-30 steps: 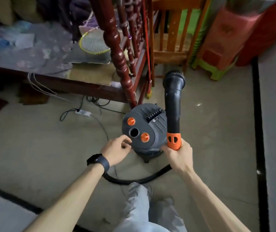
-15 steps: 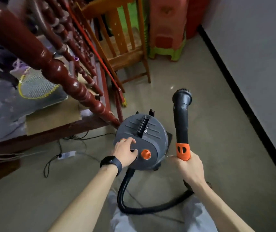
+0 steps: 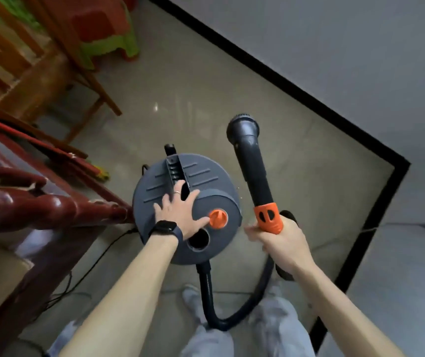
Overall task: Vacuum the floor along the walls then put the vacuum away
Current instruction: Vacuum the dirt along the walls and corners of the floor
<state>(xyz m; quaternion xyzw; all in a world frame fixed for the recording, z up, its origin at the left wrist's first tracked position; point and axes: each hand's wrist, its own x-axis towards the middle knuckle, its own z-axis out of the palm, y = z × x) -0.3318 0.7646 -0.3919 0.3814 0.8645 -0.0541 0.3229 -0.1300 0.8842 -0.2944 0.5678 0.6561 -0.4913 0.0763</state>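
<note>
A round grey plastic canister vacuum [image 3: 206, 181] stands on the beige tiled floor [image 3: 180, 99] in the middle of the scene, just right of the end of a dark red turned-wood bed frame [image 3: 39, 207] and well left of the black skirting board [image 3: 283, 81] that runs along the grey wall [image 3: 335, 47] to a corner at the right.

The left hand [image 3: 180, 212] lies flat on the vacuum's lid, fingers straight and spread, grasping nothing. Its fingertips reach the dark slotted carry handle [image 3: 175, 168] on the far side of the lid, and its thumb points at the orange knob [image 3: 218, 219]. A round open port [image 3: 198, 239] sits in the lid just near of the thumb. A dark smartwatch [image 3: 166, 229] is on that wrist.

The right hand [image 3: 281, 243] is clenched around a black plastic vacuum wand [image 3: 251, 161], gripping it just below its orange collar [image 3: 268, 219]. The wand points up and away, with its round nozzle at the far end, to the right of the canister and apart from it. A black ribbed hose [image 3: 221, 305] curves from the canister's near side, loops by the person's grey trousers [image 3: 270, 325] and rises toward the right hand.

A thin black cable [image 3: 98, 258] trails along the floor to the left of the canister. At far left stand a wooden chair [image 3: 39, 73] and a green plastic stool [image 3: 108, 47] with a red one on it.
</note>
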